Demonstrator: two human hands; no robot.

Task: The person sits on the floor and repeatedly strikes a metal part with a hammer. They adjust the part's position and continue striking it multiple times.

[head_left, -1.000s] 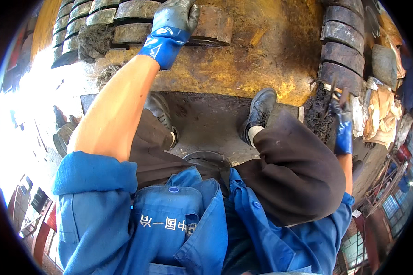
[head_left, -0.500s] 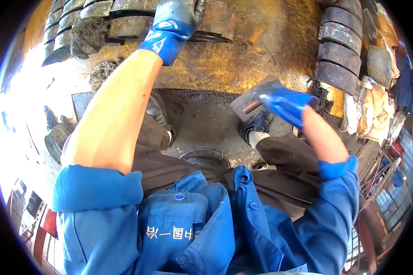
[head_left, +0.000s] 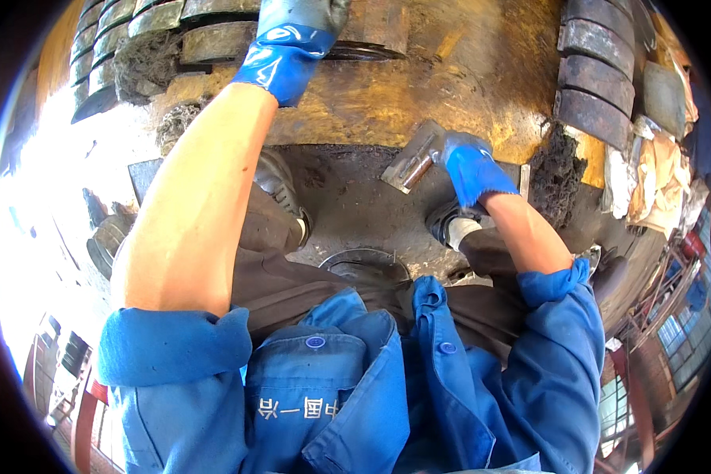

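Note:
My left hand (head_left: 296, 49), in a blue rubber glove, reaches to the top edge of the view beside a brown curved metal piece (head_left: 377, 24). Its visible fingers look curled, but what they grip is cut off. My right hand (head_left: 468, 167), gloved the same way, is closed around a flat, rectangular grey metal tool (head_left: 413, 158); a brownish bar shows along it. The tool is held tilted over the floor, just off the near edge of the stained yellow work surface (head_left: 355, 118). Part of the tool is hidden by the glove.
Curved metal segments stand in rows at the far left (head_left: 156, 17) and in a stack at the right (head_left: 596, 75). Dark fibrous clumps lie at left (head_left: 146, 67) and right (head_left: 557, 178). Crumpled brown paper (head_left: 654, 182) hangs at the right. My shoes (head_left: 280, 189) are below the surface's edge.
My right hand has moved left and turned, so the metal tool now points up and away more steeply. My left hand has shifted slightly up and left in view.

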